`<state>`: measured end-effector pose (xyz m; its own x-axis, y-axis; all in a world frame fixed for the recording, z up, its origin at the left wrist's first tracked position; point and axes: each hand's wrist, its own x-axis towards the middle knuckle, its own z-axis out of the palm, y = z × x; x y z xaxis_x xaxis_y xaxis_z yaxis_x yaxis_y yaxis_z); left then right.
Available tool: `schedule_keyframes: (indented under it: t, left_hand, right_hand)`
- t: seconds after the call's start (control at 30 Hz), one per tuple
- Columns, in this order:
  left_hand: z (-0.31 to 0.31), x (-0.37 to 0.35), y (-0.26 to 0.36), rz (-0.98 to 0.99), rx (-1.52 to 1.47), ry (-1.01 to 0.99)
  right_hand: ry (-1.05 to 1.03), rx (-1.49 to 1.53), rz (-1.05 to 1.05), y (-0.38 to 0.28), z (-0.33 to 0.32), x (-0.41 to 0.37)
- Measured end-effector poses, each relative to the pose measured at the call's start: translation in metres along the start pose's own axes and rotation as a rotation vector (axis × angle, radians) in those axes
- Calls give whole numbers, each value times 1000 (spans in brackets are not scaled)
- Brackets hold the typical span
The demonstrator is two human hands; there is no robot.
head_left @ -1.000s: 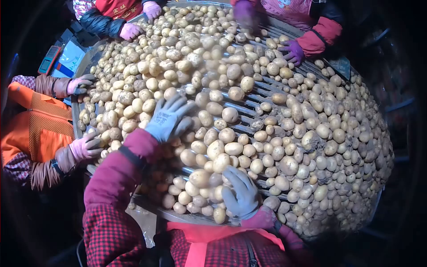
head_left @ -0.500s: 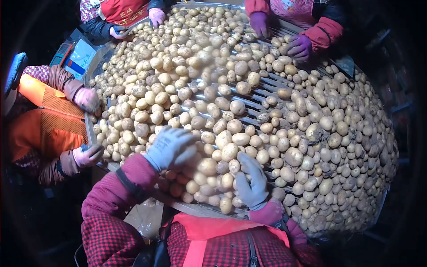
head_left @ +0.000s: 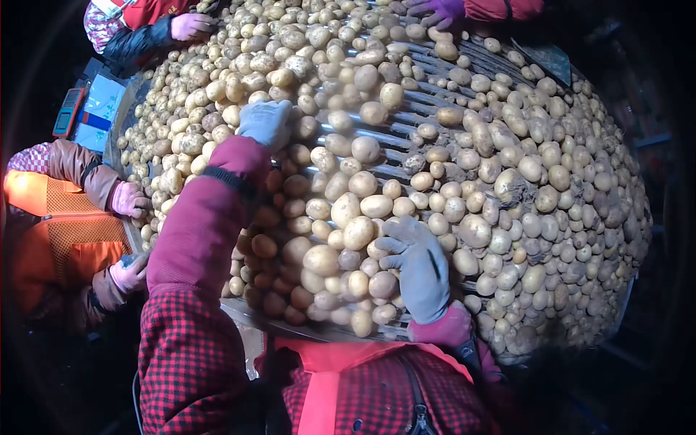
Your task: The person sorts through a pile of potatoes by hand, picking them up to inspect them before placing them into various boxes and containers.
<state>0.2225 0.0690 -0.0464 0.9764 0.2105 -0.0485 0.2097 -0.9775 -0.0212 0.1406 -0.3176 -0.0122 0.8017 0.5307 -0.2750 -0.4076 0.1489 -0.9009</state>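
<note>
Potatoes (head_left: pixel 348 210) lie heaped on a slatted metal table (head_left: pixel 395 141), whose bars show between them. My left hand (head_left: pixel 264 123), in a pale grey glove, is stretched far forward over the potatoes at the left of the middle. Its fingers point away from me and are mostly hidden, so their grip is unclear. Nearer to me, my right hand (head_left: pixel 417 268), also gloved in grey, rests against the potatoes right of centre. Its fingers are apart and point left, touching the potatoes beside them, with nothing held.
A co-worker in an orange vest (head_left: pixel 87 225) is at the left, pink-gloved hands at the table edge. Two more people reach in from the far side, one with a purple glove (head_left: pixel 437 10). A handheld device (head_left: pixel 67 112) and a blue-white packet (head_left: pixel 100 105) lie at the upper left.
My left hand has moved forward and slightly left over the heap. My right hand has shifted slightly, its fingers now lower and spread. The view has shifted too.
</note>
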Motion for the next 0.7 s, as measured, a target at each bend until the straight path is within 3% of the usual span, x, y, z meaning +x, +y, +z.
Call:
schedule_keyframes:
  t: [0.1, 0.17, 0.23, 0.27, 0.3, 0.33, 0.43, 0.5, 0.53, 0.7]
  left_hand:
    - [-21, -40, 24, -31, -350, 322]
    - [-50, -79, 60, 85, -760, 340]
    - [-82, -121, 98, 241, -885, 23]
    - [-77, -132, 115, 395, -890, 129]
    - [-69, -139, 123, 554, -890, 237]
    - [-64, -141, 120, 486, -797, 224]
    - [-29, -144, 105, 237, -483, 215]
    - [-28, -149, 97, 180, -304, 4]
    - [-8, -162, 100, 201, -333, 199]
    - [-19, -223, 112, 257, -345, 10]
  right_hand:
    - [-31, 314, 208, 7, -8, 9]
    - [-47, 391, 153, 3, 2, 7]
    - [1, 486, 184, -13, 21, 10]
    - [-141, 406, 212, -7, 13, 17]
    - [-153, 352, 205, -17, 19, 17]
    - [-164, 299, 197, -26, 24, 18]
    - [78, 543, 390, -10, 6, 0]
    - [97, 633, 443, -10, 5, 0]
    - [81, 638, 452, -10, 3, 1]
    - [106, 593, 421, -9, 2, -1]
